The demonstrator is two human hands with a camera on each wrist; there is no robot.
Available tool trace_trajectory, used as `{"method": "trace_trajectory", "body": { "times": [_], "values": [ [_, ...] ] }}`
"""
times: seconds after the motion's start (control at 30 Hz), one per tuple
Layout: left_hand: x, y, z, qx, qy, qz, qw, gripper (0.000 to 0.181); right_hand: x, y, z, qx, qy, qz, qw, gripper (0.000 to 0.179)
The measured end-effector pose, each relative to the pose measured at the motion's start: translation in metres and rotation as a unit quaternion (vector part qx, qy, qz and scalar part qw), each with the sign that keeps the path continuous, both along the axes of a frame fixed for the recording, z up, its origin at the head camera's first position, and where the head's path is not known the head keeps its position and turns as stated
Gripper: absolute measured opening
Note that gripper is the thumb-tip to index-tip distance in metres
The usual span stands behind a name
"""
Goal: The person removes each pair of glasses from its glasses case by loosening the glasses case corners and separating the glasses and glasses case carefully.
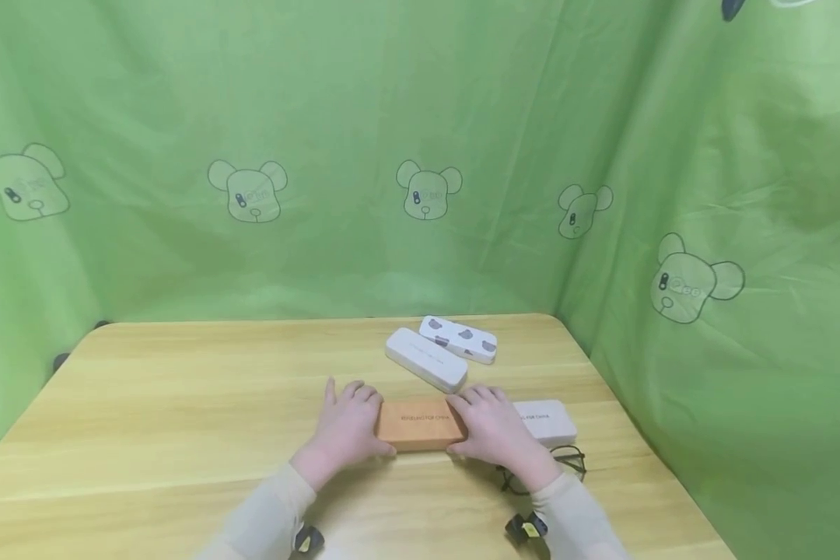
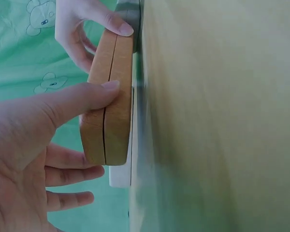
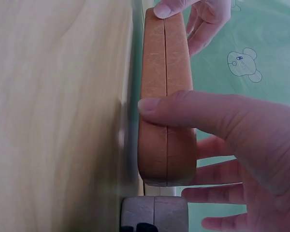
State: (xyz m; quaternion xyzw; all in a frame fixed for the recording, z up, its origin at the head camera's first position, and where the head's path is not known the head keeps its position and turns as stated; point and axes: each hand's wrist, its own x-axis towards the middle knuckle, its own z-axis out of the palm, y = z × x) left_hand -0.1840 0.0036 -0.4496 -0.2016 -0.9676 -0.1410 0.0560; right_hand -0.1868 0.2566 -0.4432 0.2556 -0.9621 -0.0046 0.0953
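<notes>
An orange-brown glasses case (image 1: pixel 420 429), lid down and with small print on top, lies lengthwise between my two hands. My left hand (image 1: pixel 348 429) grips its left end and my right hand (image 1: pixel 495 429) the right end. In the left wrist view the left thumb (image 2: pixel 94 96) presses the near long side, across the seam from the fingers behind. The right wrist view has the right thumb (image 3: pixel 166 110) on that same side, its fingers partly hidden behind the case. Beyond the right hand sits a white glasses case (image 1: pixel 551 424), partly covered by that hand.
Dark-rimmed glasses (image 1: pixel 568 459) lie under the right forearm, partly hidden. Farther back, a plain white case (image 1: pixel 425 359) rests beside a white case with bear prints (image 1: pixel 460 339). Green curtains (image 1: pixel 336 257) enclose the wooden table (image 1: pixel 182 389) at the back and sides.
</notes>
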Motion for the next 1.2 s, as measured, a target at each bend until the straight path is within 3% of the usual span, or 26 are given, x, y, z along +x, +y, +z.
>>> {"method": "trace_trajectory", "body": {
  "times": [0.37, 0.8, 1.03, 1.2],
  "values": [
    [0.002, 0.009, -0.001, 0.011, -0.031, 0.02, 0.9993, 0.087, -0.003, 0.002, 0.002, 0.024, -0.012, -0.009, 0.9996, 0.083],
    [0.013, 0.008, -0.001, 0.036, -0.07, 0.029, 0.9965, 0.085, -0.002, 0.003, 0.003, 0.018, -0.04, -0.009, 0.999, 0.082],
    [0.01, 0.001, 0.008, 0.046, -0.097, 0.021, 0.994, 0.103, -0.001, 0.009, 0.016, -0.014, -0.077, -0.004, 0.997, 0.092],
    [0.009, -0.001, 0.009, 0.082, -0.117, 0.02, 0.9895, 0.105, -0.002, 0.018, 0.03, -0.042, -0.046, 0.006, 0.998, 0.084]
  ]
}}
